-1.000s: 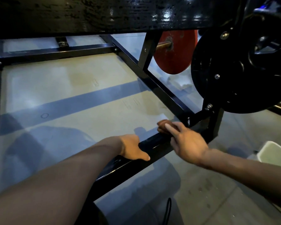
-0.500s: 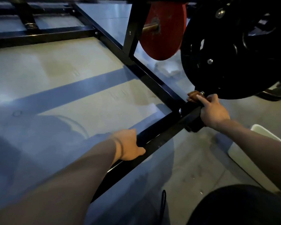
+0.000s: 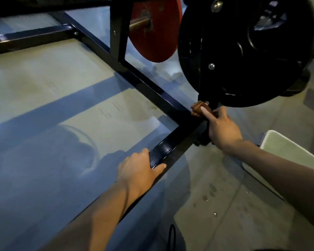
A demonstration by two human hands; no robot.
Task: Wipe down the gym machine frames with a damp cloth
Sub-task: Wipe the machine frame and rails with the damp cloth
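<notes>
Here the left hand [image 3: 138, 169] rests on the glossy black steel frame bar [image 3: 163, 151] that lies low over the pale concrete floor [image 3: 43, 84], fingers wrapped over its far edge and thumb stretched along the near side, so this grip holds the bar itself. The bar's top face shines wet just beyond the fingers. The right hand [image 3: 221, 129] is farther along, at the corner where this bar meets a second black bar running away to the upper left. Its grip is closed around a small bunched brown cloth [image 3: 199, 108], forefinger laid across the top, pressing the cloth against the frame joint directly beneath the large black weight plate [image 3: 243, 51]. Behind that plate hangs a red round weight plate [image 3: 154, 33] on a brass-coloured peg, beside a black upright post [image 3: 117, 33]. A white plastic tub [image 3: 286, 153] stands on the floor just right of the right forearm. Dark drip spots dot the concrete between the two arms, and a thin black cord lies at the bottom edge.
</notes>
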